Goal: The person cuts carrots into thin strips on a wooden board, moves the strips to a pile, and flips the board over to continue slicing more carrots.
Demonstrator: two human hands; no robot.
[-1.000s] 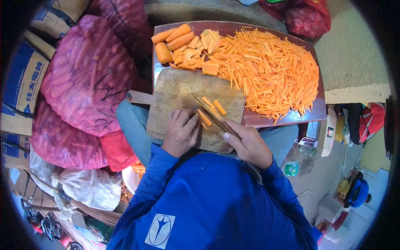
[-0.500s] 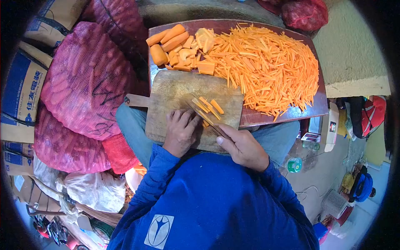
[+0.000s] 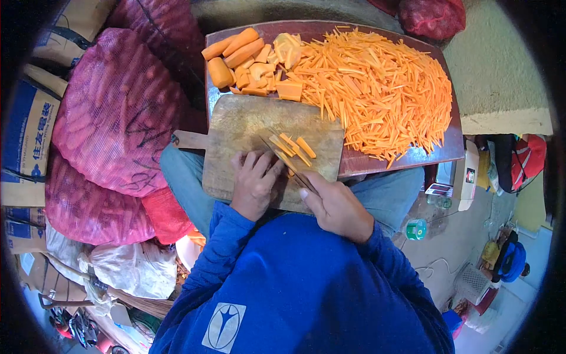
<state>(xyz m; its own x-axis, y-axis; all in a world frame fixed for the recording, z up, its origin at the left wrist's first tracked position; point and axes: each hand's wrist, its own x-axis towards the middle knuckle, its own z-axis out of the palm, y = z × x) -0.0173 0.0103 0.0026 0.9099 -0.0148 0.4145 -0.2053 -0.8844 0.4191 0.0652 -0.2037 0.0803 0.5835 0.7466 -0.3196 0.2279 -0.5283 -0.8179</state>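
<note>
A worn wooden cutting board (image 3: 236, 124) with a handle at its left lies across my lap. My right hand (image 3: 339, 206) grips a knife (image 3: 288, 159), its thin blade slanting up and left over the board. Beside the blade, my left hand (image 3: 256, 180) rests with fingers curled down; whatever is under the fingertips is hidden. Several cut carrot sticks (image 3: 303, 147) lie just right of the blade. Beyond the board, a large heap of carrot strips (image 3: 377, 88) covers much of a dark red tabletop (image 3: 377, 168). Peeled carrots and chunks (image 3: 247, 56) are grouped at its left.
Pink mesh sacks (image 3: 118, 112) bulge close on my left, near stacked cardboard boxes (image 3: 35, 130). A red mesh bag (image 3: 433, 17) sits at the far right. On the floor to the right are a green-labelled container (image 3: 416, 229) and a pale basket (image 3: 473, 286).
My right hand and the knife handle have shifted slightly left and down. My left hand stays nearly in place beside the blade. The whole view has moved a little.
</note>
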